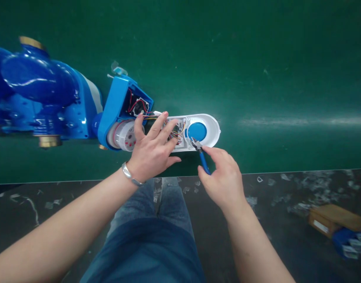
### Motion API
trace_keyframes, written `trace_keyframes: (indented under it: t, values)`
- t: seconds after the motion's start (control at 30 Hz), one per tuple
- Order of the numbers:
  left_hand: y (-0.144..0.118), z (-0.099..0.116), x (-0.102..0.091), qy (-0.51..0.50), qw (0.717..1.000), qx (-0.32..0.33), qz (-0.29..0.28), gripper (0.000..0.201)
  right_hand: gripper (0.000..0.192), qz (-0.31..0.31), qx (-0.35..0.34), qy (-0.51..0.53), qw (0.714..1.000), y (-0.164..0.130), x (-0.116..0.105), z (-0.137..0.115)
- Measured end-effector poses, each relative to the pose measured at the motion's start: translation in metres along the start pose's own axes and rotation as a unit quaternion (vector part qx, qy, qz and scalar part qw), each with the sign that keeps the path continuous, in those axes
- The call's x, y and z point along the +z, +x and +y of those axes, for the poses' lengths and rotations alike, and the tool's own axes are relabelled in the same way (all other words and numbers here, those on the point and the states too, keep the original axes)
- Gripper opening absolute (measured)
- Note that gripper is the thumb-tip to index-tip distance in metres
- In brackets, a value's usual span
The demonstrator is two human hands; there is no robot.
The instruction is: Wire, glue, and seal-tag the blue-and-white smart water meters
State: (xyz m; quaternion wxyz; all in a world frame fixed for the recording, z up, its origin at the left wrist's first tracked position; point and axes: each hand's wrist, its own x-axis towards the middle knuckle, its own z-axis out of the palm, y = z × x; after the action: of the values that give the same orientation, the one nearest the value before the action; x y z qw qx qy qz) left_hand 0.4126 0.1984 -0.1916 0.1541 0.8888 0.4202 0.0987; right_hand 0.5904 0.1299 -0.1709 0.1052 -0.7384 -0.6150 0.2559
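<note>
The white cover [198, 131] lies open on the green counter [257, 78], joined by thin coloured wires [176, 131] to the blue meter housing [121, 110]. The left hand [152, 151] rests spread flat across it, fingers over the wiring. The right hand [224, 179] has its grip pressed around blue-handled cutters [201, 155], tips at the cover. The plastic shell looks light and stiff; the wires look soft and easily nicked, so the rim seems the safest hold
</note>
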Motion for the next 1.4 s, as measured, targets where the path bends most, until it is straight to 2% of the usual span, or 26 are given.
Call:
trace_keyframes:
  t: [0.2,0.37,0.57,0.73,0.83,1.0,1.1,1.23,1.4]
  values:
    - [-0.004,-0.001,0.008,-0.001,1.000,-0.010,-0.003,0.018,0.043,-0.005,-0.017,-0.035,0.999,0.002,-0.008,-0.004]
    - [-0.007,0.000,0.020,0.000,1.000,-0.017,0.015,0.013,0.040,-0.059,-0.048,-0.103,0.992,0.001,-0.020,-0.026]
    - [-0.006,0.006,0.028,-0.027,0.997,-0.054,0.046,0.016,0.036,-0.099,-0.023,-0.208,0.973,0.012,-0.019,-0.043]
    - [-0.004,0.012,0.036,-0.022,0.992,-0.057,0.112,0.019,0.032,-0.136,0.004,-0.288,0.948,0.023,-0.024,-0.062]
    - [-0.004,0.012,0.038,-0.021,0.991,-0.052,0.124,0.020,0.028,-0.153,0.020,-0.329,0.932,0.026,-0.026,-0.074]
    - [0.001,0.008,0.024,-0.028,0.996,-0.027,0.075,0.015,0.025,-0.146,0.000,-0.363,0.920,0.026,-0.025,-0.083]
    - [0.008,0.003,0.014,-0.035,0.999,-0.012,0.040,0.027,0.024,-0.153,-0.006,-0.380,0.912,0.030,-0.027,-0.089]
    - [0.018,-0.003,0.007,-0.007,1.000,-0.011,0.005,0.044,0.023,-0.193,-0.008,-0.393,0.899,0.044,-0.035,-0.096]
    - [0.022,-0.002,-0.002,0.031,0.999,-0.027,-0.033,0.041,0.023,-0.235,-0.011,-0.392,0.889,0.064,-0.042,-0.095]
